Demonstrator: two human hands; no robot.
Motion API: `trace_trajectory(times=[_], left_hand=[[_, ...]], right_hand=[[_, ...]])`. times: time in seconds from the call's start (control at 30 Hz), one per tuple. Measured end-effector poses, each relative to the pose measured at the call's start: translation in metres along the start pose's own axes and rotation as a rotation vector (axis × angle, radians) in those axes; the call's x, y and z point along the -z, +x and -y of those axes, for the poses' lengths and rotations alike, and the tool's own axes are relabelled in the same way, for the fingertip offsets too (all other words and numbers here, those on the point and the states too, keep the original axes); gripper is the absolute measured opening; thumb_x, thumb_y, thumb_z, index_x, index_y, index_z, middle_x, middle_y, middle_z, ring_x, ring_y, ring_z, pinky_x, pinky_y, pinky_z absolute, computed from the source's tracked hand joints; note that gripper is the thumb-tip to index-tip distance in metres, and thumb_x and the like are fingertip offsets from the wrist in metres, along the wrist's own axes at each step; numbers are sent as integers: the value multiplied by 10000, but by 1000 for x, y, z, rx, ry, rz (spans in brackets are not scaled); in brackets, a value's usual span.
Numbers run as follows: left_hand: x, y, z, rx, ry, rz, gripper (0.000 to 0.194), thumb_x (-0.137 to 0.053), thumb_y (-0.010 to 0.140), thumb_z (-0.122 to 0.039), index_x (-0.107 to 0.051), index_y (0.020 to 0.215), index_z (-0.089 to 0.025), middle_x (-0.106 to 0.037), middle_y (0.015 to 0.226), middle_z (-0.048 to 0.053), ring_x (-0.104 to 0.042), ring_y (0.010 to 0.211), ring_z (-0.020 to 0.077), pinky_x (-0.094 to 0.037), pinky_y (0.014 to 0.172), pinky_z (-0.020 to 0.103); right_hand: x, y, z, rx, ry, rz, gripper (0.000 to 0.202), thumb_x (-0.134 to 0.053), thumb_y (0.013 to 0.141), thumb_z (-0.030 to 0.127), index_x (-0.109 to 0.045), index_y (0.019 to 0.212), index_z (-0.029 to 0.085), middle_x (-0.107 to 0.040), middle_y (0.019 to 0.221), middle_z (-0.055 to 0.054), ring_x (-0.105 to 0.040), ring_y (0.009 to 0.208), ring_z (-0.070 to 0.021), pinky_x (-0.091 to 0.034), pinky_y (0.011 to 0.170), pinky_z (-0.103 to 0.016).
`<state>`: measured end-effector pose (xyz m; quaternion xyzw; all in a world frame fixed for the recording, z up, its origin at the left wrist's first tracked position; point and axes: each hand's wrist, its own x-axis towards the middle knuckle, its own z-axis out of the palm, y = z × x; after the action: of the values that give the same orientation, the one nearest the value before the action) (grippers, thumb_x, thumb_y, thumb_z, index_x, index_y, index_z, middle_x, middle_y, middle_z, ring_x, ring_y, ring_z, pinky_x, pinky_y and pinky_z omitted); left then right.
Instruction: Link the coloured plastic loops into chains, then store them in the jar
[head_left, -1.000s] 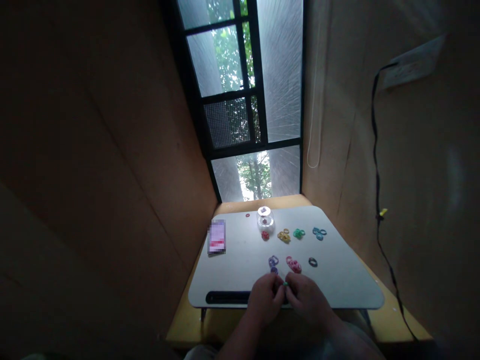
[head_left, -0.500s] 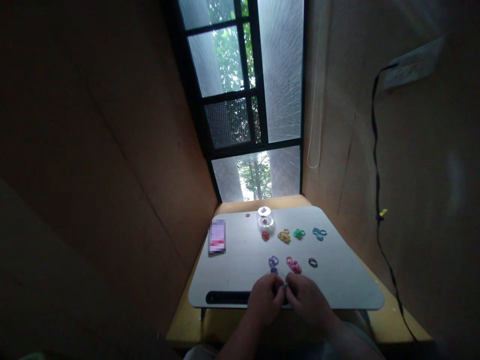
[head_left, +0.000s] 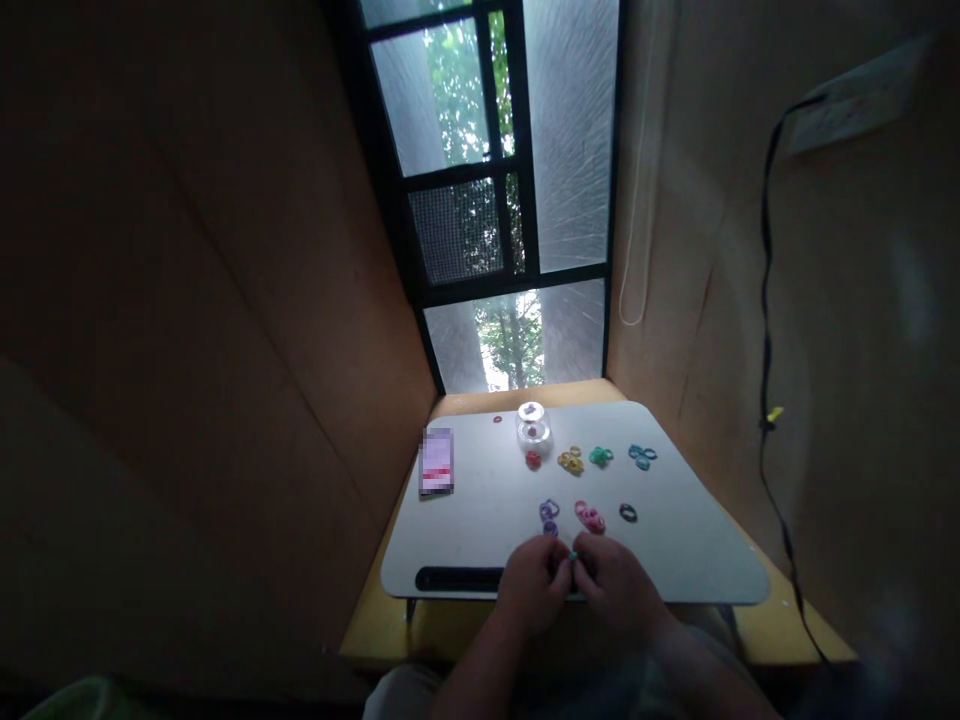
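Observation:
My left hand (head_left: 534, 583) and my right hand (head_left: 616, 580) meet at the front edge of the white lap table (head_left: 480, 530). Between their pinched fingertips shows a small green hair tie (head_left: 574, 555), mostly hidden by the fingers. Just beyond the hands lie purple hair ties (head_left: 550, 512), pink hair ties (head_left: 591, 517) and a dark hair tie (head_left: 628, 513). Farther back is a row of small piles: red hair ties (head_left: 532, 459), yellow hair ties (head_left: 571, 461), green hair ties (head_left: 600, 456) and blue hair ties (head_left: 641, 457).
A clear round container (head_left: 534, 432) stands behind the red pile, with a lone reddish ring (head_left: 497, 420) left of it. A phone-like flat object (head_left: 436, 462), blurred out, lies at the left. A black slot (head_left: 457, 579) runs along the front edge. A cable (head_left: 766, 300) hangs down the right wall.
The whole view has shifted slightly, so the table sits a little higher in the picture. Both hands stay together at the same spot, still pinching the green hair tie.

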<state>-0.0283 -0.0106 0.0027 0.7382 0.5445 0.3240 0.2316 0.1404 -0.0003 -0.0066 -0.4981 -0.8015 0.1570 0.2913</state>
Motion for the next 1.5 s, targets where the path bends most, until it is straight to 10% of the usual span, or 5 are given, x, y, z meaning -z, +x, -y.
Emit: trace_trajectory(times=[1.5], left_hand=[[2, 6, -1, -51, 15, 34, 64, -546, 865, -225, -584, 814, -213, -615, 760, -2, -535, 696, 152, -357, 641, 259]], right_hand=[[3, 9, -2, 33, -10, 1, 119, -488, 822, 220, -452, 708, 219, -531, 667, 6, -485, 637, -154, -312, 613, -267]])
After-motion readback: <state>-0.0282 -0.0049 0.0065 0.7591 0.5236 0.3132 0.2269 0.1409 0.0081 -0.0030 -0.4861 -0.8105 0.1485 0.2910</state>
